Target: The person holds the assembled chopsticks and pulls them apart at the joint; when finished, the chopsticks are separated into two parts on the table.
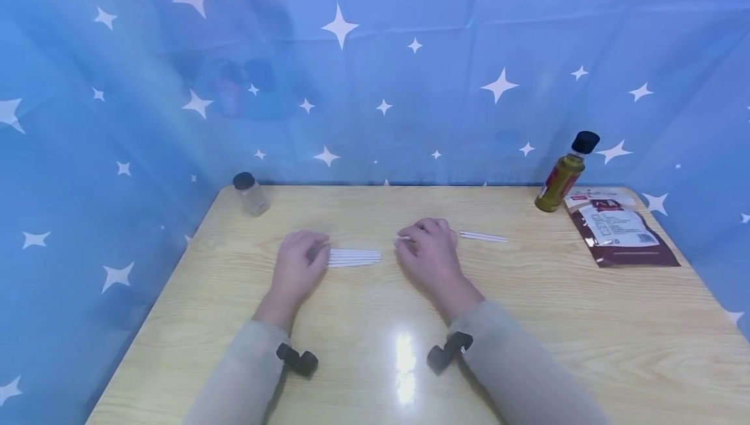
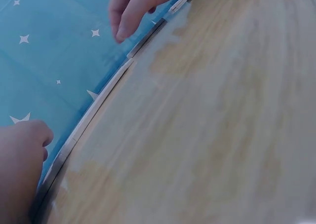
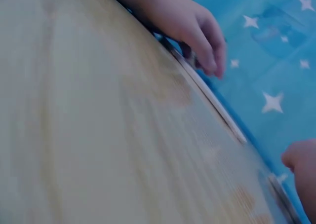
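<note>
A row of several thin white sticks [image 1: 355, 257] lies side by side on the wooden table. My left hand [image 1: 299, 262] is at their left ends, thumb and fingers loosely bent beside them. In the right wrist view, the left hand's fingers [image 3: 207, 51] point down by the white sticks [image 3: 212, 100]. To the right, my right hand [image 1: 432, 250] is low over the table, with a small white stick end [image 1: 403, 237] showing at its pinched fingertips; the palm hides the rest. Beyond that hand, two more white sticks [image 1: 483, 237] lie together.
A small clear jar [image 1: 254, 199] with a black lid stands at the back left. An oil bottle [image 1: 560, 181] with a black cap is at the back right, next to a maroon and white packet [image 1: 624, 233]. A blue star-printed curtain [image 1: 375, 73] surrounds the table [image 1: 363, 360].
</note>
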`<state>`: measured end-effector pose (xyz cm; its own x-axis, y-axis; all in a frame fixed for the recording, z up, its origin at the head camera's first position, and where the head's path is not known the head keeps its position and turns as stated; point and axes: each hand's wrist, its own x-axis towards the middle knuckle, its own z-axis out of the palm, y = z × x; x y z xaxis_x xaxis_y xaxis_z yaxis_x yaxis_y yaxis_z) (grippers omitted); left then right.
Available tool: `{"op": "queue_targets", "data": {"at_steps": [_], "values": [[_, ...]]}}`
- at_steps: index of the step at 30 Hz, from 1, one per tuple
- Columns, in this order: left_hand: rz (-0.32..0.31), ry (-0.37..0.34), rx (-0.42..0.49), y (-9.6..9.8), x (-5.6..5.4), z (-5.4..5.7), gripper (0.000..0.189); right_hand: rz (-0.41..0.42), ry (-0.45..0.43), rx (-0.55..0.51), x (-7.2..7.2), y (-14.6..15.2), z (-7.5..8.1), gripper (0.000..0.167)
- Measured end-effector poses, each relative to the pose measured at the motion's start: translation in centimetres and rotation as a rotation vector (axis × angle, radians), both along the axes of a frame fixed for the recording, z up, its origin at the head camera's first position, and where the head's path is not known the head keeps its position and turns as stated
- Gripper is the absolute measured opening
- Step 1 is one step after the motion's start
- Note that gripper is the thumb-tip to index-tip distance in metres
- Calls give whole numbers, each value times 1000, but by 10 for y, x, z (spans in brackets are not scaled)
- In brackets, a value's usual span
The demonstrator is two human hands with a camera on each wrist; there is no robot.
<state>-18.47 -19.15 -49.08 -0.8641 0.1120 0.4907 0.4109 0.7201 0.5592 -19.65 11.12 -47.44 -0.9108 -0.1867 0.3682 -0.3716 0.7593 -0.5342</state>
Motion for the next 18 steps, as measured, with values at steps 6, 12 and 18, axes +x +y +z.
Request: {"op": "queue_targets", "data": {"at_steps": [6,12,18], "values": [[64,-60,28,1,2,5,17,87,40,10,1,-28,-1,20],[77,-100,40,0,0,2,11,133,104,56,5,-34,-5,10],[73,-124,36,2,-2,1,13,153,-45,7,8,-34,-6,17]]}}
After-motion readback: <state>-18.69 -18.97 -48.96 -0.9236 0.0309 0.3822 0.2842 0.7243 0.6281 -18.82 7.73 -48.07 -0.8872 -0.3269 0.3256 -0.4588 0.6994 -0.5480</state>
